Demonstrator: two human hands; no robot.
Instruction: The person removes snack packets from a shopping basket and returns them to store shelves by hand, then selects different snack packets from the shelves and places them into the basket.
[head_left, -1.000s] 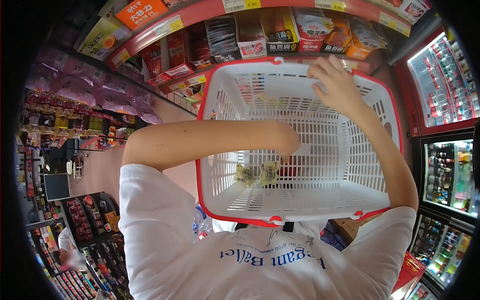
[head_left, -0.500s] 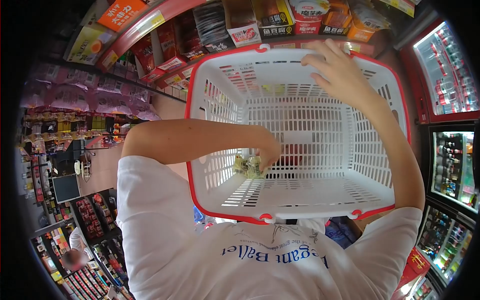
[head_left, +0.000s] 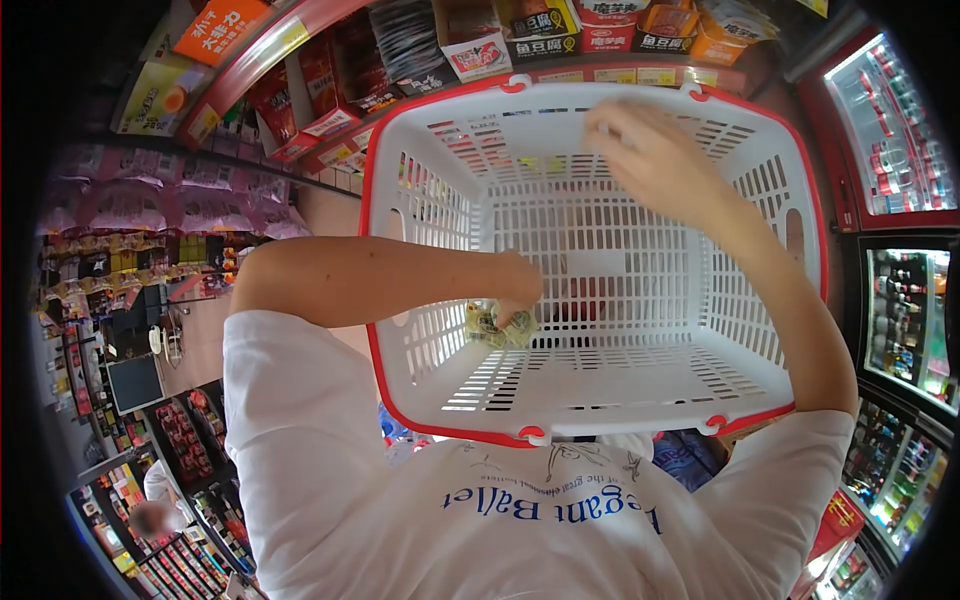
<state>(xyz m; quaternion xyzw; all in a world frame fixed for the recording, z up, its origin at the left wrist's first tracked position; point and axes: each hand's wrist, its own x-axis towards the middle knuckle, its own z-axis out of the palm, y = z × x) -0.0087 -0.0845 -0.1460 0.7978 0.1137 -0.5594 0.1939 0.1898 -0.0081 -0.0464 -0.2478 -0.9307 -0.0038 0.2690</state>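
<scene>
A white plastic shopping basket [head_left: 590,405] with a red rim fills the middle of the view. Small yellow-green snack packets [head_left: 484,327] lie low in its left side. My left hand [head_left: 515,280] reaches down into the basket, fingers closed at the packets; its fingertips are partly hidden. My right hand [head_left: 655,160] hovers over the basket's far right part, fingers loosely bent and apart, holding nothing. It is somewhat blurred by motion.
Boxed snacks [head_left: 540,30] line a shelf beyond the basket. Bagged goods [head_left: 160,205] hang at left. Lit drink fridges [head_left: 890,140] stand at right. Another person [head_left: 155,515] is at lower left, near display racks.
My left hand has shifted slightly left and up, over the packets. My right hand has come down and left from the far rim, fingers less spread. The basket has shifted slightly.
</scene>
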